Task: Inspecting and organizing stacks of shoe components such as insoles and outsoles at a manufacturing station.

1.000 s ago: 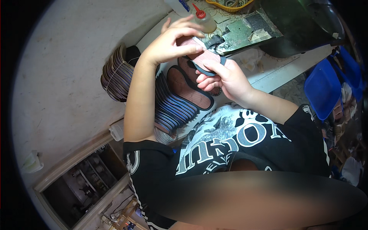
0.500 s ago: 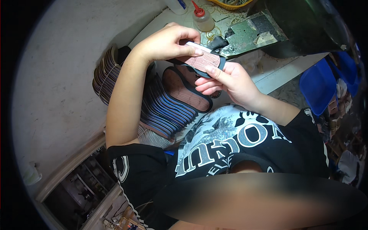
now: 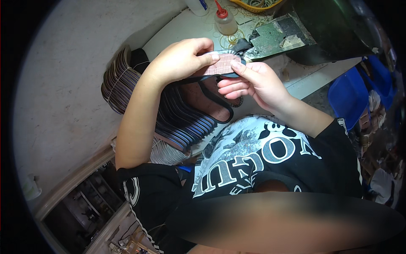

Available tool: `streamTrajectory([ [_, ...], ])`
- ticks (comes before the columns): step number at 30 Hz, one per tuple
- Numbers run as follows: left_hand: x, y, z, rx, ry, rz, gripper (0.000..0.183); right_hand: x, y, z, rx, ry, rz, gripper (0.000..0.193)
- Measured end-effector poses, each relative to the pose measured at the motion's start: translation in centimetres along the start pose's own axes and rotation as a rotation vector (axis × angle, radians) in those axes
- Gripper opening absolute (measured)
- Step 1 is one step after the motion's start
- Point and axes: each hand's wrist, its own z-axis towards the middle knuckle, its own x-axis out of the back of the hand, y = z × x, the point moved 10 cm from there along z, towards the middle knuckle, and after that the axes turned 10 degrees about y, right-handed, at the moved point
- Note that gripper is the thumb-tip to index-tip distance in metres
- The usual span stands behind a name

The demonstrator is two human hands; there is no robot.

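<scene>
Holding sole (image 3: 224, 64) at white table (image 3: 190, 28) beside wall (image 3: 76, 80)

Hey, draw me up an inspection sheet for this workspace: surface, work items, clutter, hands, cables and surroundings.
Surface: white table, partly covered.
Work items: one pink, dark-rimmed sole in hand; stacked soles below it; banded bundle by the wall.
Clutter: red-capped bottle, loose rubber bands, yellow basket.
Hands: left hand and right hand both grip the sole, thumbs on its pink face.
Cables: thin dark lines at lower left, too unclear to tell.
Surroundings: blue plastic items at right.
</scene>
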Motion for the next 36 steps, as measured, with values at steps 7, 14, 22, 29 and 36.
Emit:
streamTrajectory([
  [7,-1.6,-1.8,-1.2,0.202,-0.055,-0.073,0.026,0.4,-0.6,0.6,-0.02,-0.024,-0.047,0.041],
  [14,-2.2,-3.0,-1.7,0.285,0.032,-0.192,0.029,0.9,-1.0,1.3,0.005,0.018,-0.144,0.032],
  [22,-2.7,-3.9,-2.1,0.388,0.027,-0.271,0.031,0.9,-1.8,1.6,0.029,0.014,-0.3,0.025],
  [29,-4.6,-2.7,-3.4,0.535,0.01,-0.571,0.036,1.7,-2.1,1.5,-0.011,0.023,-0.412,0.02],
  [36,-4.3,-3.4,-3.0,0.528,0.126,-0.628,0.04,1.4,-3.0,1.3,0.065,0.034,-0.405,0.014],
])
